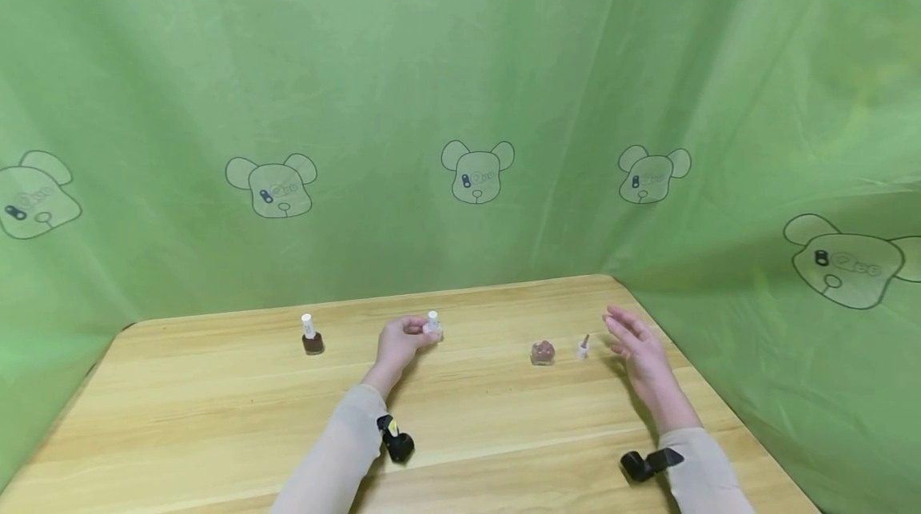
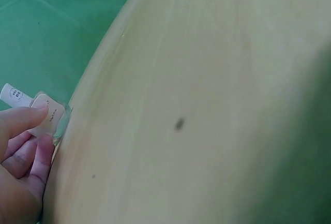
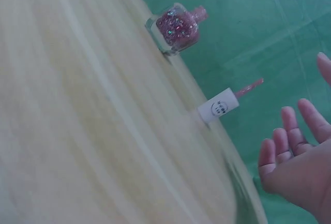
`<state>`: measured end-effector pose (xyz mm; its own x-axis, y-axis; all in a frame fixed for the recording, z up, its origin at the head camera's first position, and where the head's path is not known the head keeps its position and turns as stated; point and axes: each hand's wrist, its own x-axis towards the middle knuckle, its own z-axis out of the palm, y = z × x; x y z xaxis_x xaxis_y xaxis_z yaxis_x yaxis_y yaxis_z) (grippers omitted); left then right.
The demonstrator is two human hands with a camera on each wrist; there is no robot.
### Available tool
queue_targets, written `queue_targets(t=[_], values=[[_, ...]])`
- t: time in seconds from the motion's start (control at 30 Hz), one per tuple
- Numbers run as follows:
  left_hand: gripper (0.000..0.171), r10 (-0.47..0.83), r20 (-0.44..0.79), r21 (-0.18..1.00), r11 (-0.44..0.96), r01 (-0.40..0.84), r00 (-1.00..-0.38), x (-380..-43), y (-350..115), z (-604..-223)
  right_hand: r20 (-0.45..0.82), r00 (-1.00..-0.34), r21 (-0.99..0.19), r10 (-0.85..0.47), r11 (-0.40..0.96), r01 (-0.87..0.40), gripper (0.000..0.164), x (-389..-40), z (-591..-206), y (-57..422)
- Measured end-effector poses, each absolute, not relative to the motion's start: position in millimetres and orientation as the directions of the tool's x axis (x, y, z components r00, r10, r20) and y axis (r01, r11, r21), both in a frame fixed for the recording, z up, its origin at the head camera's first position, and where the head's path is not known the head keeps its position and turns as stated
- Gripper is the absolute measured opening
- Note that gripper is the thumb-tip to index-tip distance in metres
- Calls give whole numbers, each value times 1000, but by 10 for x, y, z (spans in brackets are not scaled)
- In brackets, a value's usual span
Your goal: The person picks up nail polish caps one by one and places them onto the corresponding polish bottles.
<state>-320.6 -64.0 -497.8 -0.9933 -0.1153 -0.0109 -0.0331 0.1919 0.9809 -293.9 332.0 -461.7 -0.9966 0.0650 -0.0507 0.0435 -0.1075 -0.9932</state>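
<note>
My left hand (image 1: 396, 348) pinches a pale nail polish bottle (image 2: 50, 116) between thumb and fingers. Its white cap (image 1: 432, 317) is on and points up, and the bottle's base is right at the tabletop. My right hand (image 1: 644, 364) hovers over the right side of the table, fingers spread and holding nothing. Just left of it, a white brush cap (image 3: 220, 105) stands on its top with the pink-coated brush upward. Beside that cap sits an uncapped pink glitter nail polish bottle (image 3: 177, 29), its neck bare.
A dark red nail polish bottle (image 1: 312, 343) with a white cap stands at the left of the wooden table (image 1: 216, 402). Behind and along the right side hangs a green curtain (image 1: 374, 82) printed with bear heads. Black wrist cameras sit on both sleeves.
</note>
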Motion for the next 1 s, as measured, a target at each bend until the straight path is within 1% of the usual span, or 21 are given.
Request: queue_targets(t=[0.1,0.17,0.33,0.5,0.63,0.83,1.0], values=[[38,-113,-10,987,159,-28,-993,-3207,-629,-4978,-107,-993,-991,41,-90,103,55,-2958,-4662,3347],[42,-110,-17,991,128,-31,-994,-3201,-619,-4985,-122,-992,-990,16,-68,121,59,-2968,-4700,3360],[52,-116,-40,998,35,-44,-992,-3157,-600,-5000,-114,-993,-993,-32,21,113,66,-2990,-4796,3371],[59,-181,-67,997,-40,-60,-981,-3074,-602,-4993,-101,-993,-988,-62,128,92,67,-3007,-4870,3373],[59,-226,-95,992,-108,-72,-970,-3000,-609,-4981,-99,-992,-976,-82,202,81,68,-3013,-4898,3374],[56,-256,-128,981,-173,-85,-958,-2888,-574,-4907,-103,-989,-945,-104,320,65,69,-3005,-4894,3363],[53,-299,-146,973,-217,-81,-943,-2799,-500,-4777,-109,-988,-929,-106,364,63,70,-3006,-4882,3339]])
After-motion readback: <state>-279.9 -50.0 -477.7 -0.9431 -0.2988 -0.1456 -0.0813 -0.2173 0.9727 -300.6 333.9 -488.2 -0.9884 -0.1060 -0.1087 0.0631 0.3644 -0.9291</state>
